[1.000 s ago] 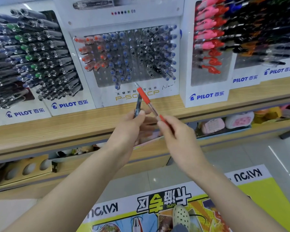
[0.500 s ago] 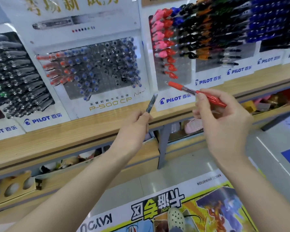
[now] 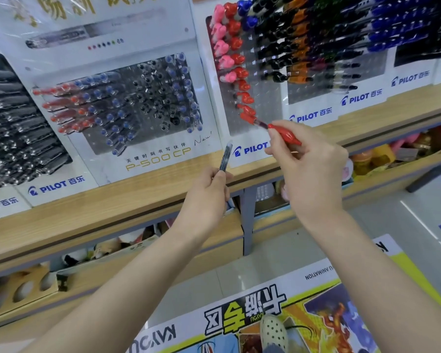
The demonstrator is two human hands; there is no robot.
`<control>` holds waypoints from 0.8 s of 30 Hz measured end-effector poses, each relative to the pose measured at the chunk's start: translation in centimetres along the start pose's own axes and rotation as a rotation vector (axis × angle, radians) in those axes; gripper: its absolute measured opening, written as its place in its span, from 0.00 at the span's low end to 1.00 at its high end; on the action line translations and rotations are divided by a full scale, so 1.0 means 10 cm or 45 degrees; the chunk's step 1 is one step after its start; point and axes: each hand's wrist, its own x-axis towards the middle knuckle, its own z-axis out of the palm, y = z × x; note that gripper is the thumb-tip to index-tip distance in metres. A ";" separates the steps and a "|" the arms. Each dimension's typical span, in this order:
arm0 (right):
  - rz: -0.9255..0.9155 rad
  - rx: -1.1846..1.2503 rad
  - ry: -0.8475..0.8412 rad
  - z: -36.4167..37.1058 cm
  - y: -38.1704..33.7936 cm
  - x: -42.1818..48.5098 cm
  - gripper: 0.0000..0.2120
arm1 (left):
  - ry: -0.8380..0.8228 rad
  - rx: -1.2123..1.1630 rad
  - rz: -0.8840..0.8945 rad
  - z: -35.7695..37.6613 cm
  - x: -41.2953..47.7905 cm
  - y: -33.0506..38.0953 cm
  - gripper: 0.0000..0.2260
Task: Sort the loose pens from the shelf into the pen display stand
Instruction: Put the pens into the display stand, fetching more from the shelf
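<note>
Head view: a red-capped pen (image 3: 283,133) with a clear barrel is pinched in the curled fingers of the right hand (image 3: 313,169), its far end at the foot of the red column in the white Pilot display stand (image 3: 270,103). Nearer and left, the left hand (image 3: 209,197) grips a slim dark pen (image 3: 224,159) upright above the wooden shelf (image 3: 138,200).

A long light-wood shelf (image 3: 143,200) runs across the view, and a row of white PILOT display stands (image 3: 410,79) sits side by side along its back. From the left come a stand of dark pens (image 3: 59,186), the P-500 CP stand (image 3: 158,159) with red, blue and black pens, a stand of pink and red pens (image 3: 252,149), and further stands (image 3: 362,98) to the right.
</note>
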 end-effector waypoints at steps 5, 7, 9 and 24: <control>-0.009 -0.094 -0.069 -0.03 0.07 -0.05 0.09 | -0.001 -0.055 -0.024 -0.03 -0.01 -0.01 0.11; -0.047 -0.154 -0.074 0.01 0.06 -0.04 0.09 | 0.001 -0.071 -0.027 -0.03 -0.01 -0.02 0.11; -0.117 -0.233 -0.045 0.07 0.03 0.01 0.09 | 0.012 -0.064 -0.029 -0.03 -0.01 -0.04 0.11; -0.037 -0.257 -0.144 0.21 -0.01 0.17 0.10 | 0.035 -0.115 -0.053 -0.13 -0.02 -0.09 0.12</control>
